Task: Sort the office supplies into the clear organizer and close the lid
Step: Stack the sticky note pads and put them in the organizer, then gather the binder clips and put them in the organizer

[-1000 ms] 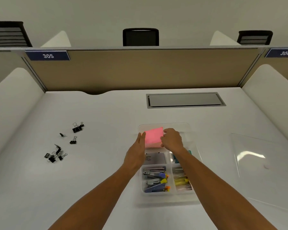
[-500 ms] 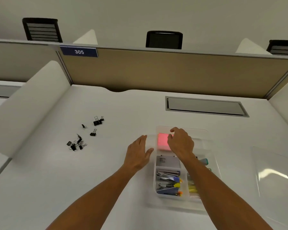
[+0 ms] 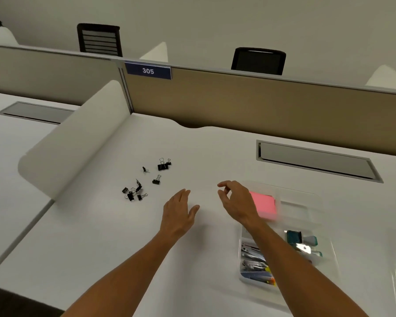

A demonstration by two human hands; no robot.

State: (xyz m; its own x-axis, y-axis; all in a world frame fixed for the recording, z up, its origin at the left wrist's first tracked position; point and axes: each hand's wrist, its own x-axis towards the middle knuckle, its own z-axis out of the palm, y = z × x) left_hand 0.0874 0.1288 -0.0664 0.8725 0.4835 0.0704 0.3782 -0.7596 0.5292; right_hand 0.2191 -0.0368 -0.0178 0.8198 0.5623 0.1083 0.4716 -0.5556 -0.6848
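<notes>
A white desk [image 3: 101,236] carries a loose scatter of black binder clips [image 3: 144,181] at left and a clear organizer [image 3: 316,202] at right, well apart.

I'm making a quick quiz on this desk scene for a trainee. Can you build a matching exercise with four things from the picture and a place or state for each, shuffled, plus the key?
Column one:
1. pink sticky notes
2. black binder clips
3. left hand
4. right hand

Column two:
A. loose on the desk, left of both hands
B. fingers curled, holding nothing, at the organizer's left edge
C. lying in a far compartment of the clear organizer
D. fingers straight, over bare desk

Pairs: 1-C, 2-A, 3-D, 4-B
</notes>
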